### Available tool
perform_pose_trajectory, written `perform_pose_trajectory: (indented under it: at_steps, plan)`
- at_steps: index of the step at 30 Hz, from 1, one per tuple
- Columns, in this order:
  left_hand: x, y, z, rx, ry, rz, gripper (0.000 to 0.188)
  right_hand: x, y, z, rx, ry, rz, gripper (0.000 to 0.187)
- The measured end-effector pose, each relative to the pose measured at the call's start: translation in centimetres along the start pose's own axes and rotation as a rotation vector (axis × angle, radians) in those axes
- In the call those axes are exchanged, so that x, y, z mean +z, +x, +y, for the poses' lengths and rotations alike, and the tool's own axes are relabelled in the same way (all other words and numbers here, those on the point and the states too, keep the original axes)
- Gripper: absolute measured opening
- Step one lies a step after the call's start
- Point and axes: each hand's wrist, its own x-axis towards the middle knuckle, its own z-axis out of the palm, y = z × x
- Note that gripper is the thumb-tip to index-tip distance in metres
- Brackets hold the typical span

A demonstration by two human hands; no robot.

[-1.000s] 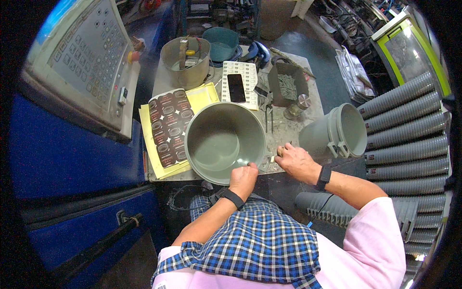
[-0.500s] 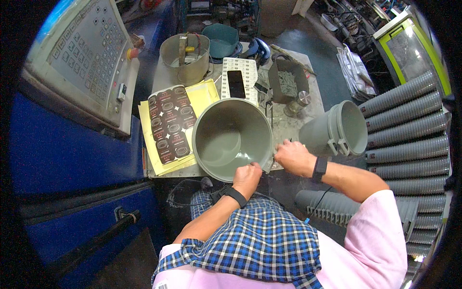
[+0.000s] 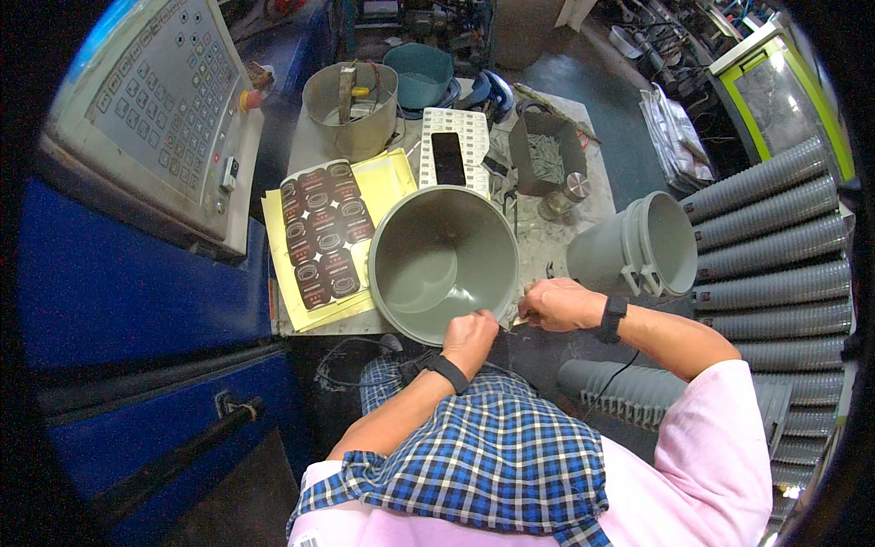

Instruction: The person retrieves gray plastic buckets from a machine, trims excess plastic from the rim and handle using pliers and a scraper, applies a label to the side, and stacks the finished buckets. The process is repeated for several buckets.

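Observation:
A large grey plastic bucket [image 3: 437, 239] stands mouth up at the table's near edge, tilted a little toward me. My left hand [image 3: 470, 341] is closed on its rim at the near right side. Just right of the bucket, my right hand [image 3: 560, 304] is closed and close to its outer wall. A small dark tip sticks up behind the knuckles of that hand, and something pale shows under the fingers; what it holds is mostly hidden. Two nested grey buckets [image 3: 597, 244] lie on their side further right.
A black-printed label sheet [image 3: 321, 235] lies on yellow paper [image 3: 387, 176] at left. Behind the bucket are a phone [image 3: 447, 158], a grey bin of small metal parts [image 3: 547, 159] and a glass jar [image 3: 559, 202]. Stacked grey buckets [image 3: 770, 255] line the right; a control panel [image 3: 164, 118] is at left.
The bucket has shifted slightly to the right. My right hand has come a little nearer to me and turned at the wrist; my left hand keeps its hold on the rim.

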Motion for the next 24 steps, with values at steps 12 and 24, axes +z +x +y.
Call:
perform_pose_trajectory:
  at_steps: [12,24]
  plan:
    - [-0.5,-0.1,-0.5,-0.005,-0.031,-0.014,0.008,5.3,-0.4,1.5,-0.061,0.008,0.479,0.028]
    - [-0.8,-0.1,-0.9,0.022,-0.016,-0.034,0.008,6.8,1.5,1.4,0.19,0.444,0.426,0.021]
